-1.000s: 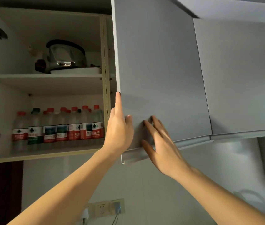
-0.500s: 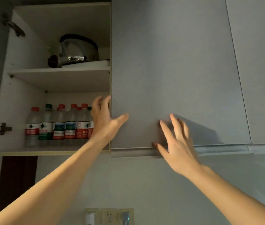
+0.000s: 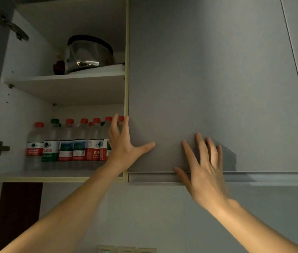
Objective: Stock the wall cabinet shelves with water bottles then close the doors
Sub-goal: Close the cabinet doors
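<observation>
Inside, water bottles (image 3: pixel 67 145) are standing in rows on the lower shelf (image 3: pixel 35 175), a metal pot (image 3: pixel 89 53) sitting above. Nothing is blocking the grey door (image 3: pixel 208 79). Left hand (image 3: pixel 124 145) and right hand (image 3: pixel 205 170) are lying spread against it, each grip apart, holding nothing.

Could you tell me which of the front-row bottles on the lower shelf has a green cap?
The green-capped bottle, second from the left in the front row; its label is green and white, while its front-row neighbours have red caps.
</observation>
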A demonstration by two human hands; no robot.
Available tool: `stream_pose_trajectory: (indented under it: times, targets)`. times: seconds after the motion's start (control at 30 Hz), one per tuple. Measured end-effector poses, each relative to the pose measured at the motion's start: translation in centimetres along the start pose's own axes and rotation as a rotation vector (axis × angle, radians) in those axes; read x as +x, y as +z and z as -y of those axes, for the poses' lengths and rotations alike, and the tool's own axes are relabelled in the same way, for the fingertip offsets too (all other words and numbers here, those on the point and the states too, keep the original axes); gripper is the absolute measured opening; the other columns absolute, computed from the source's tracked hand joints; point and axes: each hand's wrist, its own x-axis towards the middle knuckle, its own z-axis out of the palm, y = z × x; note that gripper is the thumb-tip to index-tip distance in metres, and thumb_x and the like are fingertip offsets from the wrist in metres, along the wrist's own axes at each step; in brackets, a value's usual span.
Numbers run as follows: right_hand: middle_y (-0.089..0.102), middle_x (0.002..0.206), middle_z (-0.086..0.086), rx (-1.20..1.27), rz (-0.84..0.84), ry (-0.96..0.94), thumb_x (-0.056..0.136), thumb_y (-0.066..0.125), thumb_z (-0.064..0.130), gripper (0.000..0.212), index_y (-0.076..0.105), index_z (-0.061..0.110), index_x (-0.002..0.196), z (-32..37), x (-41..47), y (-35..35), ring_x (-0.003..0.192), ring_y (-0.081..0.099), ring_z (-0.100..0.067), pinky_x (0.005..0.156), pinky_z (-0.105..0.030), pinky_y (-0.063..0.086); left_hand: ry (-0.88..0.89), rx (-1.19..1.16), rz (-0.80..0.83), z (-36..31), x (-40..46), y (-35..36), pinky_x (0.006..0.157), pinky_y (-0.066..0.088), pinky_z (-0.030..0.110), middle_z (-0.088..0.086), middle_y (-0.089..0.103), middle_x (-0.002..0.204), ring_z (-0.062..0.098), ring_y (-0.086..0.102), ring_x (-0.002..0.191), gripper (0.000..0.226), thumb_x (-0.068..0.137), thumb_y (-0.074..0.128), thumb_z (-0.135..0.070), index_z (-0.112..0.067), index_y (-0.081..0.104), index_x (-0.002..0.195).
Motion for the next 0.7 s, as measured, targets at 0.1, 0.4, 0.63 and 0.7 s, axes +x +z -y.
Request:
stream_pose_trajectory:
  times: [0.1, 0.4, 0.63, 0.7]
  targets:
    - [0.028, 0.161, -0.026, -0.005, 0.003, 0.000, 0.095, 0.045, 0.053, 0.070, 0.047, 0.010, 0.151, 0.1, -0.1, 0.1, 0.146, 0.023, -0.052, 0.119, -0.066, 0.017, 0.019, 0.129, -0.006, 0.5, 0.2, 0.0, 0.125, 0.006, 0.055, -0.010, -0.020, 0.165, 0.020, -0.013, 0.154, 0.126, 0.070, 0.076, -0.071, -0.029, 0.001, 0.162]
    - [0.041, 0.152, -0.029, 0.254, -0.101, 0.143, 0.094, 0.047, 0.033, 0.056, 0.058, -0.002, 0.137, 5.7, -2.2, 0.1, 0.143, 0.035, -0.048, 0.117, -0.067, 0.023, 0.104, 0.371, -0.013, 0.8, -3.0, -4.1, 0.124, 0.014, 0.057, -0.005, -0.016, 0.167, 0.024, -0.010, 0.155, 0.094, 0.091, 0.049, -0.070, -0.024, 0.009, 0.162]
    - [0.066, 0.105, -0.005, 0.643, 0.020, 0.104, 0.098, 0.055, 0.015, 0.018, 0.073, 0.010, 0.101, 22.7, -3.4, -2.4, 0.098, 0.059, -0.031, 0.087, -0.041, 0.041, 0.250, 0.393, -0.168, 2.1, -10.9, -20.4, 0.121, 0.014, 0.048, -0.004, -0.005, 0.169, 0.020, -0.003, 0.156, 0.066, 0.101, 0.048, -0.050, -0.028, 0.025, 0.159]
    - [0.065, 0.110, -0.004, 0.744, 0.027, 0.055, 0.099, 0.059, 0.012, 0.016, 0.072, 0.011, 0.108, 28.7, -3.0, -4.0, 0.102, 0.058, -0.026, 0.090, -0.044, 0.046, 0.255, 0.407, -0.229, 1.9, -13.0, -26.0, 0.121, 0.018, 0.052, 0.006, 0.003, 0.169, 0.026, 0.002, 0.156, 0.065, 0.099, 0.050, -0.044, -0.023, 0.030, 0.157]
